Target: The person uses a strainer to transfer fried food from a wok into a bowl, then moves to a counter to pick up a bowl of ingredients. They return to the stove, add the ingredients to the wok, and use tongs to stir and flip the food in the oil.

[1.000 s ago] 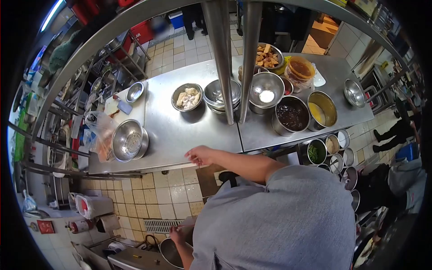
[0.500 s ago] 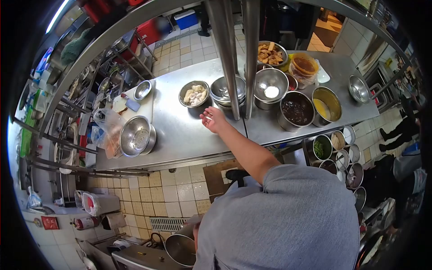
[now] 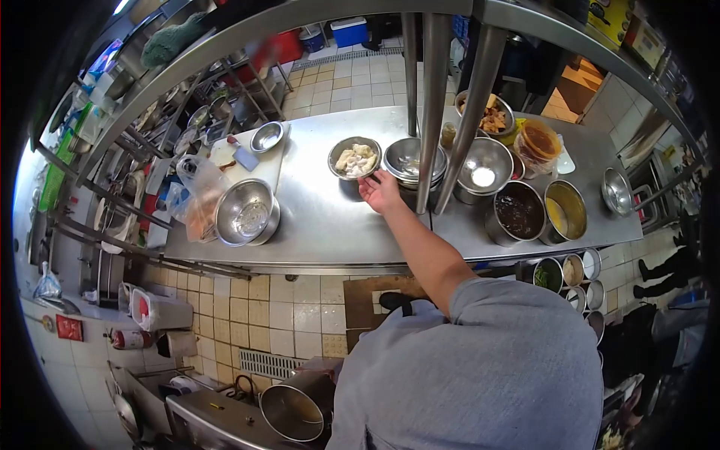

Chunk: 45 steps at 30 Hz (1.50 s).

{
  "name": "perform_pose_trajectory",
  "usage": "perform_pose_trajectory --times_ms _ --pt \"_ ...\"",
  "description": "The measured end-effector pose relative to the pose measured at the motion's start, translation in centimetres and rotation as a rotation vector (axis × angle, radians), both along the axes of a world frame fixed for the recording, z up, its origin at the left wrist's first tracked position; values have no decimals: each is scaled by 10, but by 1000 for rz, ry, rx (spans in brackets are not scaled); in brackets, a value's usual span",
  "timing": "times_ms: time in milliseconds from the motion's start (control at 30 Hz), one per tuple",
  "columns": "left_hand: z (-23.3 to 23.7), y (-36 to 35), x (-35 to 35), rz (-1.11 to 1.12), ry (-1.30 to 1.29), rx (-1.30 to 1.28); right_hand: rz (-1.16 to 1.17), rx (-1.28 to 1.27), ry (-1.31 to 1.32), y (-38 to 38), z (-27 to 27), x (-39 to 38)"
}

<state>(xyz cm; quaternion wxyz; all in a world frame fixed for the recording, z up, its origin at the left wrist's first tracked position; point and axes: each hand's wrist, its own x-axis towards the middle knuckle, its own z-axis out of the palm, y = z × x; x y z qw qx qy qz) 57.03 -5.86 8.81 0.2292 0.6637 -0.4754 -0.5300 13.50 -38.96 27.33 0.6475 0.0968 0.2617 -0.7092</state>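
My right hand (image 3: 380, 192) grips the near rim of a metal bowl (image 3: 355, 158) holding pale, lumpy food. This bowl appears raised off the steel table, with a dark reflection under it. Just right of it stands a stack of metal bowls (image 3: 409, 162). Low in the view, a patch of my left hand (image 3: 327, 364) shows beside a deep metal pot (image 3: 291, 413) that has a little liquid inside. The fingers of that hand are hidden.
The steel table (image 3: 315, 225) carries a large bowl (image 3: 246, 213) and plastic bag at left. Pots of dark sauce (image 3: 519, 212) and yellow liquid (image 3: 565, 213) stand at right. Shelf posts (image 3: 433, 112) rise beside the bowl stack. A person's legs show at far right.
My right hand has reached the food bowl and taken hold of its rim; before, it was open just below it. The whole view has shifted, and more of the pot shows.
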Motion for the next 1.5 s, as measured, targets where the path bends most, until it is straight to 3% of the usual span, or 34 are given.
perform_pose_trajectory --times_ms 133,200,367,467,533,600,667,767,867,900,1000,1033,1200,1267,1367,1500 --pt "-2 12 -6 25 -4 7 -18 41 -37 2 -8 1" --pt "-1 22 -9 64 -8 10 50 -91 -23 5 -12 0" --pt "16 47 -13 242 -24 -1 32 64 22 11 -23 -6" --pt "39 52 -10 348 124 187 139 145 147 32 -46 -18" --pt "48 52 -8 276 -47 309 248 50 110 37 -60 -27" --pt "53 52 -9 354 -34 377 190 146 163 53 -44 -22" --pt "47 63 -9 317 -75 403 132 224 258 64 -31 -17" --pt "38 70 -14 354 -66 440 239 217 328 71 -38 -20" --pt "9 76 -13 355 40 264 357 277 487 75 -41 -15" --pt "-22 82 -10 471 108 272 371 271 496 78 -39 -13" --pt "-9 68 -21 604 277 339 424 283 566 88 -28 -6" --pt "23 58 -28 557 214 392 436 289 593 89 -26 -3" --pt "20 57 -32 545 150 352 451 276 583 100 -42 -4" --pt "14 59 -30 523 112 348 617 255 569 115 -31 -5" --pt "8 69 -28 574 188 374 604 313 563 122 -16 -1" --pt "16 81 -28 576 124 448 526 258 604 101 -39 -7"
